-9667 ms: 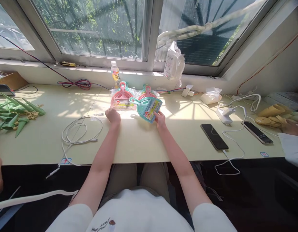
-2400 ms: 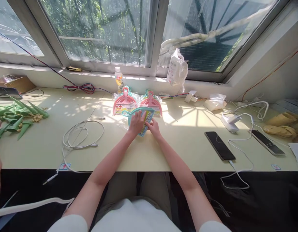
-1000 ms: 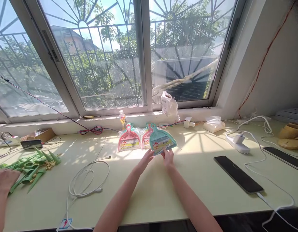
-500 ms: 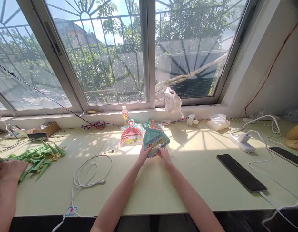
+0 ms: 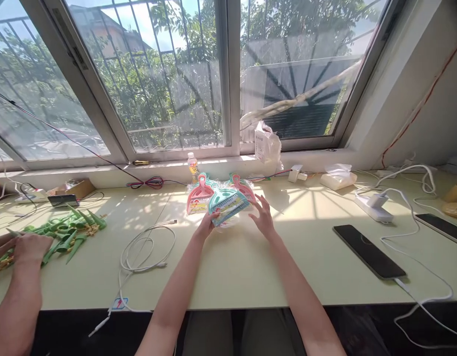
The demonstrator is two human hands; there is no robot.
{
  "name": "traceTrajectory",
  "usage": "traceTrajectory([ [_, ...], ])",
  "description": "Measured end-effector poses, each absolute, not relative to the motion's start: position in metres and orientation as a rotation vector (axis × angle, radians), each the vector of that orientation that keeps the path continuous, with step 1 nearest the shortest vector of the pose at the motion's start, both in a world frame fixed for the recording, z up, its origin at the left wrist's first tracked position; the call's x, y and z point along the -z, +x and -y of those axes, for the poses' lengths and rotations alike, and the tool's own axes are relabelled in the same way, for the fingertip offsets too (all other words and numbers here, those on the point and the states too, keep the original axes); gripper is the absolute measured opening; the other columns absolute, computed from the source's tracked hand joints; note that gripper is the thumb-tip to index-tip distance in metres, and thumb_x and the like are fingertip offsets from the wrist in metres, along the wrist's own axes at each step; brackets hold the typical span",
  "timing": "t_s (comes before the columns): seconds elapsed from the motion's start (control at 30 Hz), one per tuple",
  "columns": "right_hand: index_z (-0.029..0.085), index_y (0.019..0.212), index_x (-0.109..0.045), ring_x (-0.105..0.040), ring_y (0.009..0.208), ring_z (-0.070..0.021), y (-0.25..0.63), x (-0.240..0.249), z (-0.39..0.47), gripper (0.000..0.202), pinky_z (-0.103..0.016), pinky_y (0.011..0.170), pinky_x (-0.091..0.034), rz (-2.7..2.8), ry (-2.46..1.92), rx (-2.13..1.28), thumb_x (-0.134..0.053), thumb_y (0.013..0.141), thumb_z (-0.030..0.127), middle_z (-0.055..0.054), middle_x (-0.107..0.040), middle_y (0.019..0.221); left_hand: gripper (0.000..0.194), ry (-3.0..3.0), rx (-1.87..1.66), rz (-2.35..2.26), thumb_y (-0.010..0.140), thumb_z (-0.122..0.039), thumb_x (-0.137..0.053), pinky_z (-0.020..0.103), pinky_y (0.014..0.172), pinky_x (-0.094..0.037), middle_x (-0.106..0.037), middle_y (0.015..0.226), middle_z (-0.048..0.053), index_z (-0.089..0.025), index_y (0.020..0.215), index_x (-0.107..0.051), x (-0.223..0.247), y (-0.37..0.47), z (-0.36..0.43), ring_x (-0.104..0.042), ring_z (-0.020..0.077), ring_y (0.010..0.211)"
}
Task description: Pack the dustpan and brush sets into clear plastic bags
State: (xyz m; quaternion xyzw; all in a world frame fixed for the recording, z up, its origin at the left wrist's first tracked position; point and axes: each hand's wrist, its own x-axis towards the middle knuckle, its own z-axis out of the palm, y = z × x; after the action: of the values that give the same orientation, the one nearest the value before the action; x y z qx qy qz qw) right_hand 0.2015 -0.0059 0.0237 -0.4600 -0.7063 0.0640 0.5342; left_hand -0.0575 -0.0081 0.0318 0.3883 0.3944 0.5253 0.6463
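A teal toy-size dustpan-and-brush set (image 5: 227,199), wrapped in clear plastic with a printed label, is tilted above the table. My left hand (image 5: 206,225) grips its lower left corner. To its right, my right hand (image 5: 263,217) is open with fingers spread, close to the wrapper and holding nothing. Behind the teal set lie two more wrapped stacks with pink dustpans on top: the left dustpan set (image 5: 198,199) and the right dustpan set (image 5: 244,187), the latter partly covered by the teal one.
At left another person's hand (image 5: 31,247) works over green pointed pieces (image 5: 70,237). A coiled white cable (image 5: 126,257) lies nearer me. On the right are a phone (image 5: 367,251), a power strip (image 5: 375,210) and a tissue pack (image 5: 338,177). A bottle (image 5: 193,165) stands by the sill.
My right hand has let go of the teal dustpan set and opened out to the right. The set has shifted left and tilted in my left hand. The view has dipped slightly.
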Motion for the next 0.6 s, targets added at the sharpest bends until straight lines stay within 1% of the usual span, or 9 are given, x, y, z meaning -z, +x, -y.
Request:
traceTrajectory([
  [0.07,0.030,0.114,-0.070,-0.037,0.142,-0.0291,0.202,-0.025,0.005,0.027,-0.054,0.116,-0.033,1.658,-1.060,-0.141,-0.065,0.087,0.029,-0.006,-0.052,0.144,0.055,0.882,-1.159,-0.894,0.067,-0.020,-0.079,0.029,0.066,-0.059,-0.071,0.111,0.012,-0.014,0.117,-0.058,-0.029,-0.055,0.010,-0.070,0.0225,0.088],
  [0.13,0.029,0.095,-0.075,-0.050,0.130,-0.0297,0.204,-0.027,0.004,0.014,-0.053,0.109,-0.040,1.632,-1.006,-0.198,-0.065,0.088,0.036,-0.007,-0.063,0.131,0.050,0.880,-1.132,-0.914,0.068,-0.019,-0.078,0.027,0.067,-0.059,-0.072,0.108,0.011,-0.015,0.115,-0.060,-0.026,-0.054,0.010,-0.071,0.0213,0.087],
  [0.17,0.028,0.087,-0.075,-0.056,0.122,-0.0293,0.206,-0.028,0.004,0.016,-0.052,0.105,-0.044,1.622,-0.982,-0.241,-0.064,0.089,0.039,-0.008,-0.068,0.121,0.048,0.881,-1.124,-0.928,0.069,-0.018,-0.078,0.027,0.067,-0.059,-0.072,0.107,0.011,-0.015,0.114,-0.061,-0.025,-0.053,0.010,-0.071,0.0207,0.086],
  [0.23,0.027,0.082,-0.074,-0.063,0.107,-0.0280,0.208,-0.030,0.004,0.023,-0.050,0.098,-0.048,1.598,-0.960,-0.325,-0.062,0.090,0.044,-0.008,-0.072,0.106,0.045,0.881,-1.110,-0.950,0.069,-0.017,-0.078,0.026,0.067,-0.059,-0.072,0.104,0.010,-0.015,0.111,-0.062,-0.023,-0.054,0.010,-0.071,0.0194,0.084],
  [0.3,0.026,0.086,-0.074,-0.063,0.106,-0.0279,0.210,-0.033,0.006,0.026,-0.049,0.098,-0.047,1.599,-0.960,-0.405,-0.061,0.090,0.048,-0.008,-0.072,0.106,0.042,0.873,-1.103,-0.954,0.070,-0.017,-0.077,0.025,0.068,-0.059,-0.073,0.101,0.009,-0.014,0.109,-0.063,-0.023,-0.055,0.009,-0.072,0.0180,0.081],
  [0.37,0.028,0.099,-0.074,-0.059,0.117,-0.0291,0.210,-0.035,0.008,0.029,-0.050,0.103,-0.044,1.653,-0.943,-0.505,-0.066,0.085,0.052,-0.008,-0.069,0.119,0.039,0.858,-1.100,-0.937,0.071,-0.017,-0.076,0.024,0.067,-0.059,-0.073,0.098,0.009,-0.014,0.107,-0.063,-0.024,-0.056,0.009,-0.071,0.0168,0.078],
  [0.43,0.031,0.116,-0.069,-0.051,0.130,-0.0310,0.208,-0.036,0.010,0.048,-0.051,0.108,-0.040,1.743,-0.913,-0.591,-0.077,0.075,0.053,-0.007,-0.060,0.136,0.036,0.839,-1.106,-0.916,0.072,-0.016,-0.076,0.023,0.066,-0.059,-0.073,0.095,0.008,-0.014,0.105,-0.064,-0.026,-0.057,0.009,-0.071,0.0160,0.076],
  [0.5,0.032,0.125,-0.066,-0.045,0.137,-0.0327,0.206,-0.038,0.013,0.065,-0.052,0.113,-0.036,1.820,-0.894,-0.619,-0.086,0.066,0.051,-0.007,-0.054,0.144,0.033,0.818,-1.111,-0.910,0.072,-0.015,-0.075,0.022,0.063,-0.058,-0.072,0.090,0.007,-0.013,0.103,-0.064,-0.027,-0.058,0.010,-0.070,0.0153,0.073],
  [0.6,0.033,0.119,-0.070,-0.044,0.138,-0.0331,0.206,-0.042,0.016,0.054,-0.053,0.116,-0.033,1.859,-0.889,-0.633,-0.084,0.070,0.048,-0.007,-0.055,0.144,0.029,0.803,-1.107,-0.919,0.072,-0.014,-0.074,0.022,0.061,-0.057,-0.071,0.086,0.006,-0.013,0.099,-0.064,-0.027,-0.060,0.011,-0.070,0.0148,0.070],
])
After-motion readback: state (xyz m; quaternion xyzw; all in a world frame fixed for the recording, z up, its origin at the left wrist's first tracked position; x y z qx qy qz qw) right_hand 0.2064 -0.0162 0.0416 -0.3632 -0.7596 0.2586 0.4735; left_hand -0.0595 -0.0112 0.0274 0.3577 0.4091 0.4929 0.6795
